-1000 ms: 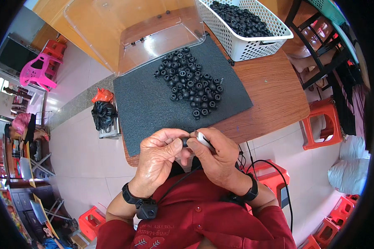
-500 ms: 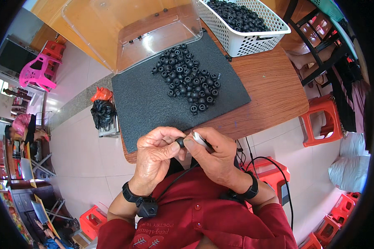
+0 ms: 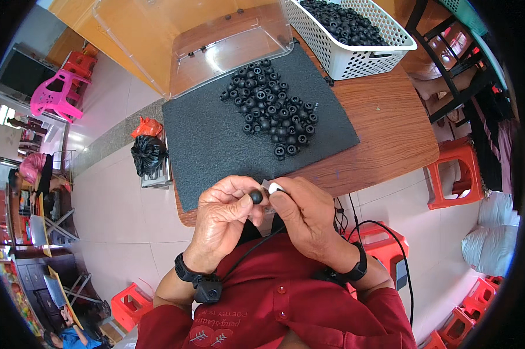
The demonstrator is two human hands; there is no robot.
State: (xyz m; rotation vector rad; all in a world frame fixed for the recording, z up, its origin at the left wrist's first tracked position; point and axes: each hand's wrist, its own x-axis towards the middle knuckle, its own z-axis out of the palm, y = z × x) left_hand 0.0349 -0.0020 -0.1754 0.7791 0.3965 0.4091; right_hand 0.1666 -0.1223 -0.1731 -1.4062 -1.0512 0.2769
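Note:
My left hand [image 3: 220,216] pinches a small round black rubber-like part [image 3: 255,196] between thumb and fingers. Close beside it, my right hand [image 3: 307,216] is closed around a small white-handled knife [image 3: 275,188], whose short thin blade points toward the left fingers. Most of the knife's handle is hidden in the palm. Both hands are just off the near edge of the table, in front of my body. Beyond them, a heap of similar black parts [image 3: 272,110] with round openings lies on a dark grey mat [image 3: 207,145].
On the brown wooden table [image 3: 385,122], a clear plastic bin [image 3: 175,93] lies at the far left with a few parts inside. A white perforated basket [image 3: 361,67] full of black parts stands far right. Black cables [image 3: 385,225] hang at my right near red stools [image 3: 456,174].
The right hand has turned, so less of the white handle shows, and its thumb has drawn away from the black part. The left hand keeps its pinch, with more of the part visible.

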